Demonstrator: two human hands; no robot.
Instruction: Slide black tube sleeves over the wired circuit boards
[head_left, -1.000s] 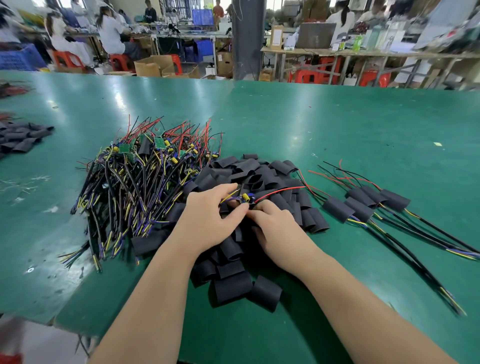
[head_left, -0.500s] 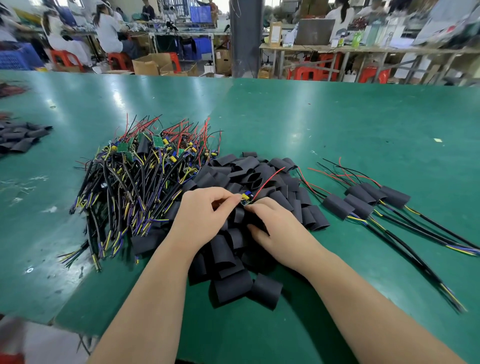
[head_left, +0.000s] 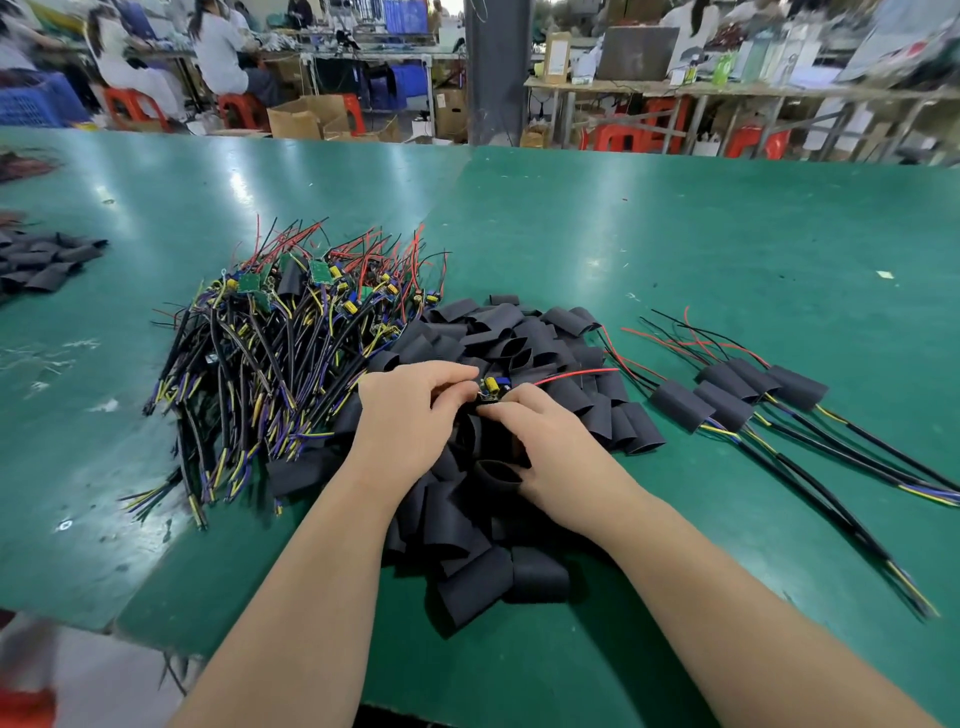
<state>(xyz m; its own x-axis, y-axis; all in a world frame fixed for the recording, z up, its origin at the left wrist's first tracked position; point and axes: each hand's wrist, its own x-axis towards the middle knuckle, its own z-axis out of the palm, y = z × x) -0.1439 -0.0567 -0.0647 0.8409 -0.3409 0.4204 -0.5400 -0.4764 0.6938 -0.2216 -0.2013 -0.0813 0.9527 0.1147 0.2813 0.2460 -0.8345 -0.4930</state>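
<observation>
Moved: the red lead (head_left: 576, 373) has swung flatter, now pointing right; both hands stay over the sleeve pile (head_left: 519, 332).
Left hand (head_left: 415, 415): pinching the circuit board (head_left: 493, 387).
Right hand (head_left: 550, 447): fingertips pinching the board's near edge.
Board: just above the pile, mid-desk (head_left: 675, 234).
Handling: probably light, with fragile components, so grip the edges; the sleeves look soft and easily flattened.

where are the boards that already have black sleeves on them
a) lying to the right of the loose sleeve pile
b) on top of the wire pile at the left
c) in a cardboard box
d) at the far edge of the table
A: the sleeved boards lie side by side on the green table, just right of the loose sleeve pile, with their cables trailing toward the near right.
</observation>
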